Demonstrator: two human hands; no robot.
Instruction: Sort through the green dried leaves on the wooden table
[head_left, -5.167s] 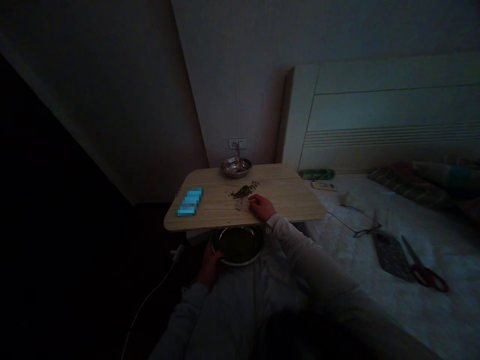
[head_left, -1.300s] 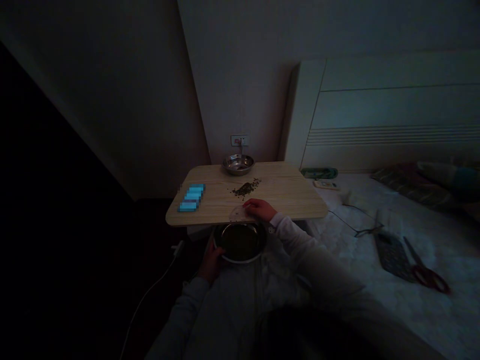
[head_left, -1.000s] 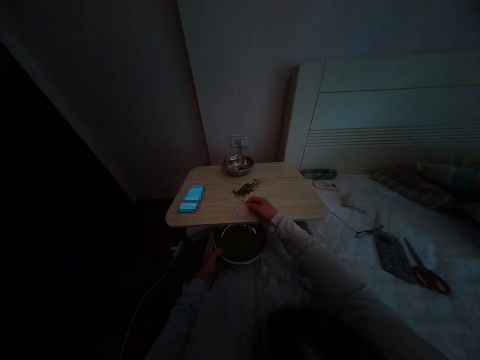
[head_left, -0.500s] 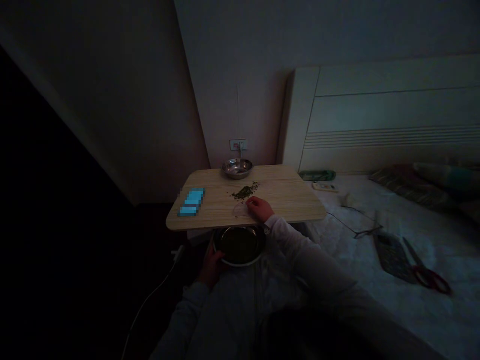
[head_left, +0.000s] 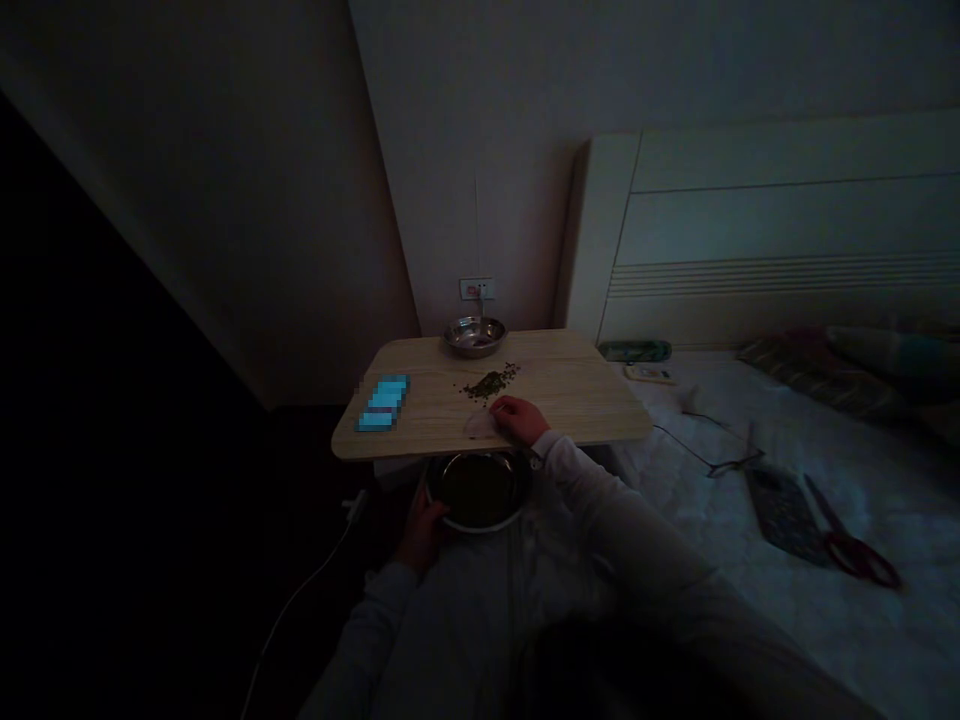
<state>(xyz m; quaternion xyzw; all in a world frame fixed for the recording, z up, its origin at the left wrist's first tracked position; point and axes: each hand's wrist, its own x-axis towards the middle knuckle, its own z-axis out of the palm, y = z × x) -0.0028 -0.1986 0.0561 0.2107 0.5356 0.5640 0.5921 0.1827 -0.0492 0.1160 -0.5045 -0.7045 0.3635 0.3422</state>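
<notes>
Only two steel bowls (head_left: pixel 474 337) (head_left: pixel 480 492), two hands (head_left: pixel 519 420) (head_left: pixel 424 527)

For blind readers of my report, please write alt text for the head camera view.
A person's right hand rests on a pale scrap on a wooden table, beside a heap of green bits. The left hand holds a metal bowl below the table; another bowl stands at the far edge.

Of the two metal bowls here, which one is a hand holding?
The larger bowl below the table, in the left hand; the smaller bowl sits on top.
</notes>
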